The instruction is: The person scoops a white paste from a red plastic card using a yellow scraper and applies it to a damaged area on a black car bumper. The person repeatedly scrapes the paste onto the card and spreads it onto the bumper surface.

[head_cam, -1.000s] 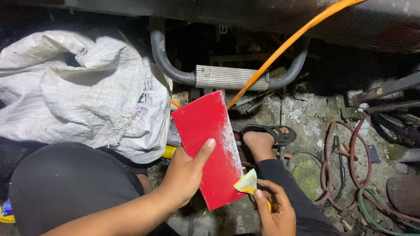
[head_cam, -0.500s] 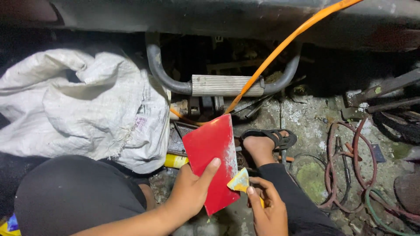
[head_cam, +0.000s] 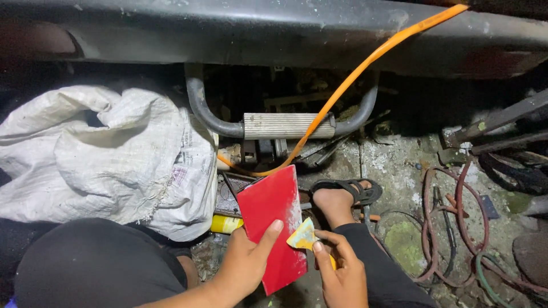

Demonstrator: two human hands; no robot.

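My left hand holds a flat red panel by its lower left edge, thumb across its face. The panel stands tilted, with a whitish scuffed strip along its right edge. My right hand pinches a small yellowish folded piece, like sandpaper, against that right edge. Both hands are low in the head view, above my dark trouser legs. My foot in a black sandal rests just right of the panel.
A white woven sack lies at left. A metal footrest with curved grey tubes sits ahead, an orange hose crossing it. A yellow object lies beside the sack. Reddish and green cables coil at right on dirty concrete.
The view has tilted down, so panel and hands sit lower. The panel is more upright and shows less of its face. My right hand stays at its right edge with the yellowish piece.
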